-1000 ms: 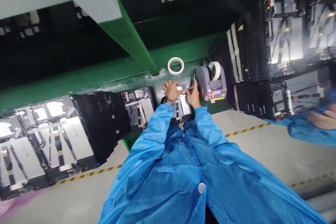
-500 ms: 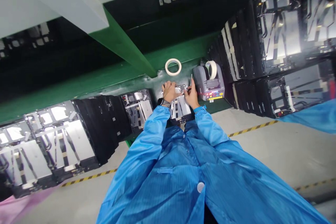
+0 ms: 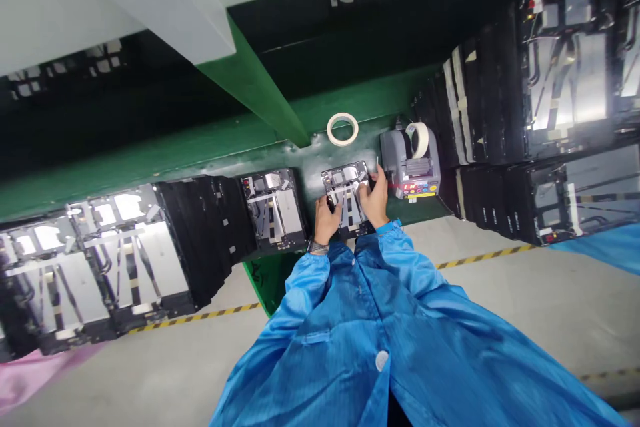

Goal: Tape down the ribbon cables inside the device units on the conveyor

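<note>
In front of my body an opened flat electronic device (image 3: 349, 196), with silver plates and dark ribbon cables, rests on the green bench. My left hand (image 3: 327, 220) grips its lower left edge, thumb over the top face. On the opposite side my right hand (image 3: 375, 201) is closed round the right edge, its thumb also on the face. A thin pale strip sticks up by the right index finger; I cannot make out what it is. Behind the device lies a roll of cream tape (image 3: 331, 135). A grey tape dispenser (image 3: 397, 150) holding another roll stands right of my right hand.
Leftward, a stack of similar devices (image 3: 274, 207) stands close by, with a long row of dark units (image 3: 200, 233) beyond. More stacked devices (image 3: 567, 73) fill the right side. A green post (image 3: 270, 97) rises behind the bench. Blue fabric (image 3: 600, 237) shows at the right edge.
My left hand has moved from the device's top left down to its lower left edge. My right hand stays on the right edge, slightly lower. The view has shifted a little.
</note>
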